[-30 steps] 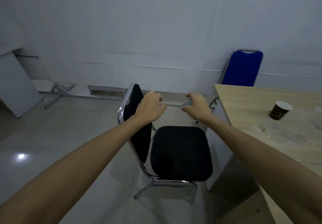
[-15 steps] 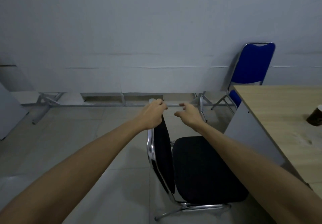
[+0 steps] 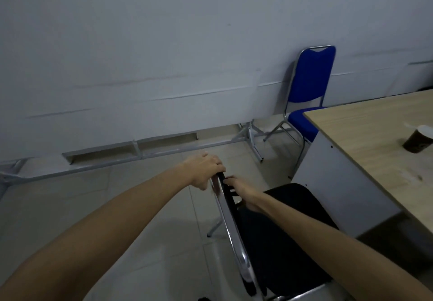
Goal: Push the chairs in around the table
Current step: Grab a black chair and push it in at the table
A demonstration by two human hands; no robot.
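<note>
A black chair (image 3: 276,237) with a chrome frame stands right below me, its seat facing the wooden table (image 3: 365,136) on the right. My left hand (image 3: 206,172) is closed over the top of the chair's backrest. My right hand (image 3: 241,188) rests on the inner side of the backrest just below the top; its fingers are partly hidden, so its grip is unclear. A blue chair (image 3: 309,94) stands at the table's far end, against the wall, its seat partly under the tabletop corner.
A brown paper cup (image 3: 417,140) stands on the table near the right edge of view. A grey metal frame (image 3: 140,155) lies on the floor along the white wall. Pale tiled floor lies to the left of the black chair.
The black chair has come closer beneath me and nearer the table side. My right hand went from hovering open by the backrest top to resting against the backrest. The view tilted.
</note>
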